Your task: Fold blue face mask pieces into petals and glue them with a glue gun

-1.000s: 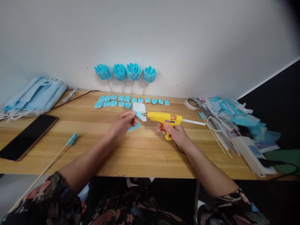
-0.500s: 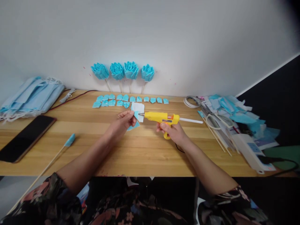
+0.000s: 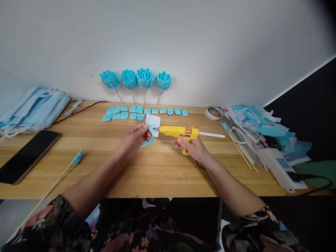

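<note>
My left hand (image 3: 139,134) pinches a small blue fabric piece (image 3: 150,130) between thumb and fingers. In my right hand (image 3: 189,144) is a yellow glue gun (image 3: 174,131), gripped by its handle, with a white glue stick (image 3: 212,134) jutting from its back. The gun's metal nozzle meets or nearly meets the blue piece; I cannot tell which. Under them lie a white sheet (image 3: 153,120) and a blue scrap (image 3: 148,141). Folded blue petals (image 3: 124,114) lie in rows just behind my left hand.
Several blue fabric flowers (image 3: 145,78) on sticks lean against the wall. At left are face masks (image 3: 34,108), a phone (image 3: 29,156) and a blue-tipped stick (image 3: 61,176). Tape (image 3: 214,113), scissors (image 3: 238,134), fabric scraps (image 3: 270,122) and a power strip (image 3: 279,168) sit at right.
The view has shifted slightly, so things appear a little further left. Both hands keep their holds, with the nozzle still at the blue piece.
</note>
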Tool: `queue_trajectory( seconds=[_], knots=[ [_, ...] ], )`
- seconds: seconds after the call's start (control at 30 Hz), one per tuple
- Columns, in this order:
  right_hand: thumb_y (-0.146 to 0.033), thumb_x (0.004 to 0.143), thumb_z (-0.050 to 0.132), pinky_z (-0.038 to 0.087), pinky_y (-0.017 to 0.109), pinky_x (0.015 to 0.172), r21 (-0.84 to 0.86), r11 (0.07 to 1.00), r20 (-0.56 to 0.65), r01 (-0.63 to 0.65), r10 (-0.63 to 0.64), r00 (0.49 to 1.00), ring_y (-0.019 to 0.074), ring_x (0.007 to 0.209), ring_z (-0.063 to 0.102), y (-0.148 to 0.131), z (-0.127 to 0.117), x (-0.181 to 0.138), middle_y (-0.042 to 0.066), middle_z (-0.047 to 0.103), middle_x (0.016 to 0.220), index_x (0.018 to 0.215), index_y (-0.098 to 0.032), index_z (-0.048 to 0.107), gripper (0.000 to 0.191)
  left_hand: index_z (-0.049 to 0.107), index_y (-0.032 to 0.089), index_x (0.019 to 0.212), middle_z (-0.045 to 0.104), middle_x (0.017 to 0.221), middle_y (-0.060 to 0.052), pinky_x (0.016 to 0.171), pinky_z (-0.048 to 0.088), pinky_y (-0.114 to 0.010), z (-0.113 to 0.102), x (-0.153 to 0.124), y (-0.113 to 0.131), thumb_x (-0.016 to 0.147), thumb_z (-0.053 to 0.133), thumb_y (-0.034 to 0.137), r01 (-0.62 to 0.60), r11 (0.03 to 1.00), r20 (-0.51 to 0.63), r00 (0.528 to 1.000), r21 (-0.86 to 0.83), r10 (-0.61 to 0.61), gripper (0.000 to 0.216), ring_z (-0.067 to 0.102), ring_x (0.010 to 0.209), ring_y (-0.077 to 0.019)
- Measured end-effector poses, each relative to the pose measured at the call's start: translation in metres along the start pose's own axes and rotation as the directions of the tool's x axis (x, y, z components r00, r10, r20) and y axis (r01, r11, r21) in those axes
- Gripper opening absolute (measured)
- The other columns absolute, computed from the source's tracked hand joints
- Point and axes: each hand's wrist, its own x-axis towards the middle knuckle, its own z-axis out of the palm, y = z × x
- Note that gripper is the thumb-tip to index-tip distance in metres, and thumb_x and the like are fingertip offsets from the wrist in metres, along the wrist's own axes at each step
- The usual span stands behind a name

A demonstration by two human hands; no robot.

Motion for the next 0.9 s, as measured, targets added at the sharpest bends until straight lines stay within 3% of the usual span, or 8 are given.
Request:
queue_trajectory(
  seconds=[0.67, 0.8, 0.9],
  knots=[
    [-0.057, 0.081, 0.062, 0.044, 0.027, 0.057, -0.117, 0.992, 0.016, -0.041, 0.043, 0.999, 0.0148, 0.064, 0.057, -0.0022, 0.0001, -0.0017, 0.002, 0.063, 0.07, 0.081, -0.018, 0.064, 0.039, 0.067, 0.014, 0.069, 0.061, 0.064, -0.002, 0.057, 0.041, -0.022, -0.0016, 0.004, -0.0051, 0.077, 0.075, 0.039, -0.054, 0.998, -0.069, 0.996, -0.013, 0.053, 0.027, 0.053, 0.061, -0.0097],
    [-0.057, 0.081, 0.062, 0.04, 0.026, 0.056, -0.221, 0.975, 0.013, 0.009, -0.007, 1.0, 0.0137, 0.061, 0.052, -0.0051, -0.0005, -0.0023, 0.001, 0.058, 0.066, 0.073, -0.019, 0.061, 0.039, 0.068, 0.014, 0.07, 0.063, 0.066, -0.003, 0.057, 0.042, -0.022, -0.001, 0.0038, -0.0031, 0.077, 0.074, 0.037, -0.057, 0.998, -0.081, 0.995, -0.008, 0.057, 0.025, 0.054, 0.061, -0.0095],
    [-0.059, 0.08, 0.064, 0.039, 0.026, 0.054, -0.189, 0.982, 0.031, 0.006, 0.0, 1.0, 0.0134, 0.06, 0.05, -0.0041, -0.0038, -0.003, 0.001, 0.058, 0.065, 0.072, -0.019, 0.062, 0.041, 0.067, 0.014, 0.068, 0.062, 0.065, -0.002, 0.057, 0.042, -0.022, 0.0013, 0.0037, 0.0014, 0.076, 0.074, 0.034, -0.061, 0.997, -0.129, 0.99, -0.04, 0.055, 0.022, 0.055, 0.061, -0.0101]
  ],
)
